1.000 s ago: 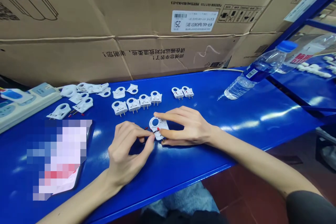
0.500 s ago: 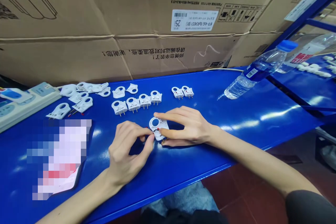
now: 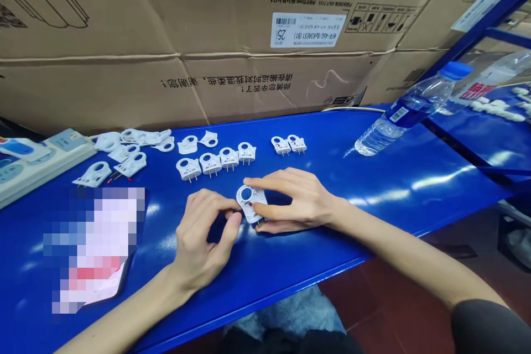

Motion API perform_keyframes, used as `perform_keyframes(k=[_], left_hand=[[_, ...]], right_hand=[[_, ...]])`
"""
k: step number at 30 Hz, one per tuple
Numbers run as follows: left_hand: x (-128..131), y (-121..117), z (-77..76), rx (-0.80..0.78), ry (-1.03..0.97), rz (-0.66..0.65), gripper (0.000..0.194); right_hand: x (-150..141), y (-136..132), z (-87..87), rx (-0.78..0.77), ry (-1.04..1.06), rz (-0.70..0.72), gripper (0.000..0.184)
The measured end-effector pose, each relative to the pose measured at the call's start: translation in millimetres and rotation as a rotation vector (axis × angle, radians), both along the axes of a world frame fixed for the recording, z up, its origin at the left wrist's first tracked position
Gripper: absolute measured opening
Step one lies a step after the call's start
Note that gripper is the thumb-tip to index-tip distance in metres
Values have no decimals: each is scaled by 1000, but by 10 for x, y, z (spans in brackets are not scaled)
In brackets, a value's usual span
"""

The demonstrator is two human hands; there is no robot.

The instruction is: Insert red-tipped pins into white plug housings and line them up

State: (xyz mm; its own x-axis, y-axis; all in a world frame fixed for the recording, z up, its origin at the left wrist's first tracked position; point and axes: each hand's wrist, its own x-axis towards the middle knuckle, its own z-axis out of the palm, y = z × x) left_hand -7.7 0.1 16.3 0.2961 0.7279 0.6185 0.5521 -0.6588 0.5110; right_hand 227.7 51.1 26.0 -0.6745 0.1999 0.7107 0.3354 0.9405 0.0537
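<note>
My right hand grips a white plug-in housing from its right side, fingers above and below. This piece has a round ring opening at the top and a brass pin at the bottom; a small dark part shows inside it beside a fingertip. My left hand is at the housing's left edge, with thumb and index finger curled close together. Whatever lies between those tips is too small to make out. Behind my hands stands a row of similar white housings with pins, and a pair of them is farther right.
Loose white shells lie in a heap at the back left, beside a power strip. A phone with a blurred screen rests at the left. A water bottle leans at the right. Large cardboard boxes back the blue table.
My left thumb has drawn back slightly from the housing's edge. The small red-tipped part in the housing shows less now. My right hand keeps its hold in the same place.
</note>
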Motion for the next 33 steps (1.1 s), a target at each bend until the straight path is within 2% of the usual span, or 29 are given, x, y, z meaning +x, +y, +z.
perform_keyframes(k=[20,26,30,33], left_hand=[[3,5,12,-76,37,2,16],[34,11,2,-125,96,75,13],[42,15,-55,-161,209,114,10],[46,11,-75,-185,271,113,13]], right_hand=[[1,19,-32,-67,10,9,28],[44,88,-68,-219,9,-132,31],[143,237,-130,-372,-13,-256,32],[208,374,-191,-424,-45,-327,33]])
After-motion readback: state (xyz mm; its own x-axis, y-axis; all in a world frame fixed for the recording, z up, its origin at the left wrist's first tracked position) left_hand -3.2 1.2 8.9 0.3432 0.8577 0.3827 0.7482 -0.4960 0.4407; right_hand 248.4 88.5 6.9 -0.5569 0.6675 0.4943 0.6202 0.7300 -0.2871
